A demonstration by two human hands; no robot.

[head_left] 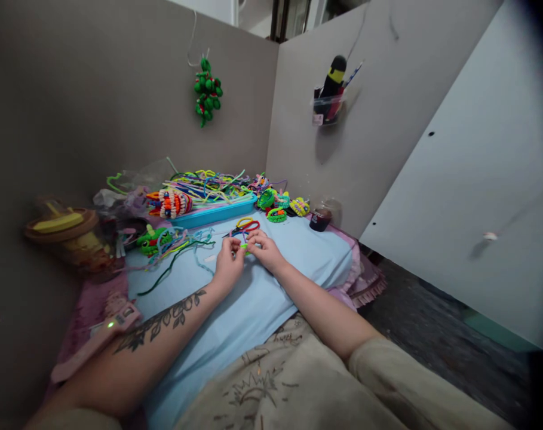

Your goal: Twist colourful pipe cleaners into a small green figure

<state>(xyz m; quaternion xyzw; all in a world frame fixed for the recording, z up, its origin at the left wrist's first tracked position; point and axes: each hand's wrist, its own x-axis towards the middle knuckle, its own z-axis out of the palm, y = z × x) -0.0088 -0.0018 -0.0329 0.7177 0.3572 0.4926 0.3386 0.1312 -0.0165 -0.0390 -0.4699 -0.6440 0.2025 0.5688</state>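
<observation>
My left hand (229,261) and my right hand (266,251) meet over the light blue cloth, fingertips pinched close together. Between them is a small bright green and purple pipe cleaner piece (244,245), held from both sides; the fingers hide much of it. Just beyond my fingertips lie scissors (248,224) with red and yellow handles. Loose pipe cleaners (175,269), dark green and pale blue, trail over the cloth left of my left hand. A green figure with red and yellow bits (153,240) rests among them.
Behind stands a blue tray (217,210) heaped with coloured pipe cleaners. Several woven pieces (278,215) and a dark jar (320,218) sit right of it. At left are a lidded cup (74,239) and a pink device (98,343) with a green light. Grey partitions (244,119) enclose the table.
</observation>
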